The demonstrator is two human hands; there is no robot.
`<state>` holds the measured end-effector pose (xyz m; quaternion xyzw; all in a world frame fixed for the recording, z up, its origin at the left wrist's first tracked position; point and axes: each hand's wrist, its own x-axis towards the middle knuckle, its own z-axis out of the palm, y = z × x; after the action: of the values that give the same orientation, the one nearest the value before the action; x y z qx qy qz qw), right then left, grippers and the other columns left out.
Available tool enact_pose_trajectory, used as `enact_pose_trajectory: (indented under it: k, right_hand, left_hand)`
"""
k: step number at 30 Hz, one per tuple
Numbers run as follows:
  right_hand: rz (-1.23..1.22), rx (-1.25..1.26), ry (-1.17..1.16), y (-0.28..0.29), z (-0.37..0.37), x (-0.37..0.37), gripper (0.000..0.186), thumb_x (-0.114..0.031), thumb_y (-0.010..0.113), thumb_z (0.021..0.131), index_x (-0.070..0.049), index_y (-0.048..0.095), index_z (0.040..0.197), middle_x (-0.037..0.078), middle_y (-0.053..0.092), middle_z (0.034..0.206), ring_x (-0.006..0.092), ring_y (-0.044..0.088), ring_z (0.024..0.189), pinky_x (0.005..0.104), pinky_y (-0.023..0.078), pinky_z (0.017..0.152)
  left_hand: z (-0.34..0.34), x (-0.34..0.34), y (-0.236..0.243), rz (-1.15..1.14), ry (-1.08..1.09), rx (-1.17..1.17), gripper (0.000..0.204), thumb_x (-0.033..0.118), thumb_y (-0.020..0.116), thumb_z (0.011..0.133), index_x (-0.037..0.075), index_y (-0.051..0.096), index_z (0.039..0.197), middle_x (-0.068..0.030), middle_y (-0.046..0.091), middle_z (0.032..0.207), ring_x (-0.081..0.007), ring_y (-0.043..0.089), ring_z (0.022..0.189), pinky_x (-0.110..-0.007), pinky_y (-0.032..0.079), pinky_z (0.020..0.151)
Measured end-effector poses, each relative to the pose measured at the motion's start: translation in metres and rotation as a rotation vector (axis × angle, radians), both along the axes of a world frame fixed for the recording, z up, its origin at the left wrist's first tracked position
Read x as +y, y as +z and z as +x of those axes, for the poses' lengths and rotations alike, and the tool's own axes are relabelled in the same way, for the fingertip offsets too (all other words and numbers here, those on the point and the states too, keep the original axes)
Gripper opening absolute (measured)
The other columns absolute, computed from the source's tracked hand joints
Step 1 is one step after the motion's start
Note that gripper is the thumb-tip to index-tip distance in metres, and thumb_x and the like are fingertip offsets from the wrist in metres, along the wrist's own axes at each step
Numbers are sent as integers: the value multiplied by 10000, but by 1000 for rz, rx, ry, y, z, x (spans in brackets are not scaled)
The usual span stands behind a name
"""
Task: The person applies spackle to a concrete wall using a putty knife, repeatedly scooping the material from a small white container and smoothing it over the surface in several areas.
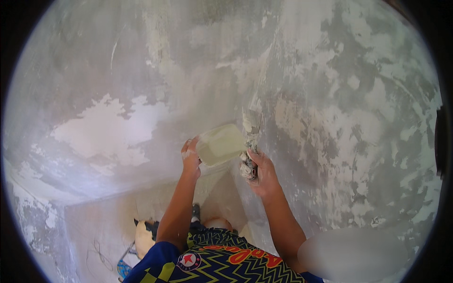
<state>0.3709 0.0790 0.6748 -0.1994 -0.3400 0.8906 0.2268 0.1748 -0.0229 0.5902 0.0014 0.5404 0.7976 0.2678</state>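
My left hand [191, 158] is closed on the left end of a pale yellow-green rectangular plastic tub [222, 162], held out in front of the wall corner. Its contents are hard to make out. In my right hand [264, 175] is a putty knife [251, 121], gripped by its handle with the blade pointing up. White filler clings to the blade and lies in thick lumps along the handle. The knife is close beside the tub's right rim; whether they touch, I cannot tell.
Grey walls [188, 56] meet in a corner ahead, with a white filler patch [108, 132] on the left and scattered white smears on the right. Down on the floor [99, 221] lie a pale sack [144, 238], a blue-patterned item [124, 268] and a thin cord [99, 250].
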Motion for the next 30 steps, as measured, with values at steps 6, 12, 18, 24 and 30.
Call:
enact_pose_trajectory:
  k: [6,12,18,24,30]
  right_hand:
    - [101,31,-160,38,-95,28,77,-122,622,1004,-95,552,1015,20,557,836,141,533,654,309,458,589]
    - [879,-342,-617,60,-230,73,370,15,558,913,53,370,1230,202,498,1085,284,579,906,423,510,798]
    - [1388,-740,-829,53,-320,110,698,55,587,851,272,161,1360,402,390,1281,508,499,1207,478,428,1071]
    - [2004,-1062,-685,22,-328,56,752,28,580,877,324,142,1412,514,238,1457,595,367,1373,464,333,1203]
    - [1733,-568,-591,32,-277,28,689,15,533,919,270,185,1457,469,270,1488,592,329,1404,500,281,1227]
  left_hand:
    - [-76,-16,9,137,28,98,328,411,711,926,131,667,1091,23,629,927,-71,579,730,-245,413,568]
    - [-142,-61,4,0,174,50,525,398,698,942,63,635,1342,-1,613,1072,-75,560,749,-250,412,597]
    - [-185,-101,-20,92,59,140,260,334,676,979,98,649,1085,-10,631,1004,-127,592,846,-309,466,704]
    - [-200,-84,-51,177,-109,114,209,324,675,982,120,641,1010,-4,645,931,-150,634,878,-309,509,783]
    - [-185,-38,-41,139,-35,35,186,294,682,984,116,646,1019,0,657,924,-135,645,860,-297,513,738]
